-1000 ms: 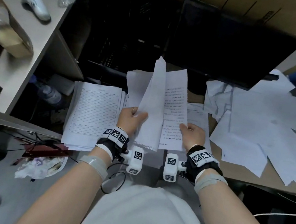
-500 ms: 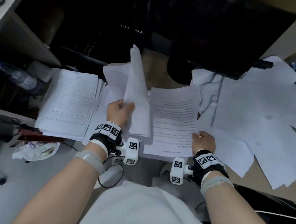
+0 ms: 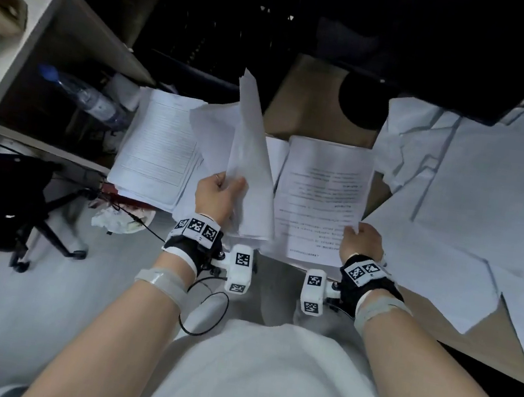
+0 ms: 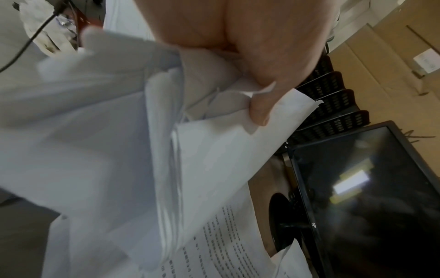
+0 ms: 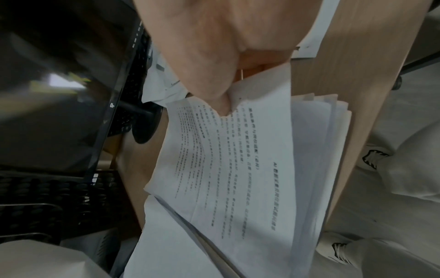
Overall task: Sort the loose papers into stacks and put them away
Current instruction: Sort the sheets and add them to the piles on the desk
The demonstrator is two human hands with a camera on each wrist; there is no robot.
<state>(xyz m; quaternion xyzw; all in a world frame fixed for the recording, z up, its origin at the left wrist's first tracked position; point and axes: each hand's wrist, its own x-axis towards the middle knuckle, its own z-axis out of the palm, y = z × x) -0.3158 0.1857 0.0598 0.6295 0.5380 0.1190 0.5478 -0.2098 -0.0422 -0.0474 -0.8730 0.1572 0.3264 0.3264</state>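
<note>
My left hand [image 3: 220, 192] grips a bundle of white sheets [image 3: 251, 169] by its lower edge; it stands upright and curls over. The left wrist view shows my thumb [image 4: 259, 112] pressed on that bundle [image 4: 214, 169]. My right hand [image 3: 361, 238] pinches the corner of a printed page [image 3: 320, 200] that lies flat on a small stack at the desk's front edge. The right wrist view has the same printed page [image 5: 233, 169] under my thumb [image 5: 214, 90], with several sheets beneath. A neat stack of forms [image 3: 159, 145] lies to the left.
Loose white sheets [image 3: 477, 203] lie scattered over the wooden desk [image 3: 304, 109] on the right. A black monitor [image 4: 371, 197] and its round base [image 3: 362, 101] stand behind, with black mesh trays [image 4: 333, 105] at back left. A water bottle [image 3: 88, 99] lies on a lower shelf.
My right hand has drawn the printed page away from the bundle, rightward and down, until it lies flat on the desk stack. The left hand keeps the remaining bundle upright.
</note>
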